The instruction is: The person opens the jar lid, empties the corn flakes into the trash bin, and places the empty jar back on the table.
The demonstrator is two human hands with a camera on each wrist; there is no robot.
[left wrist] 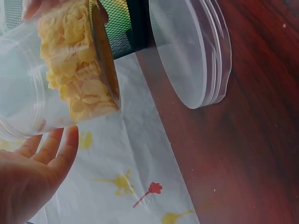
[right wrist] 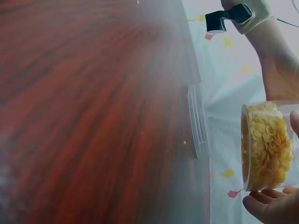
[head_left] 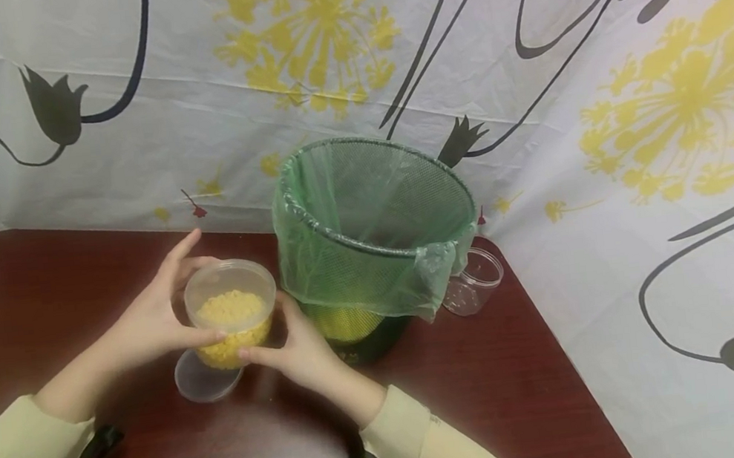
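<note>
Jar [head_left: 234, 323] of yellow flakes [head_left: 230, 307] is gripped from either side by left hand [head_left: 163, 310] and right hand [head_left: 300, 349].

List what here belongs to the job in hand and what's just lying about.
Likely part of the job:
- clear plastic tub, held by left hand and right hand
- cornflakes inside it
- round clear lid, off

Apparently just lying about, untouched:
- mesh wastebasket
- green bag lining it
- clear plastic jar
</note>
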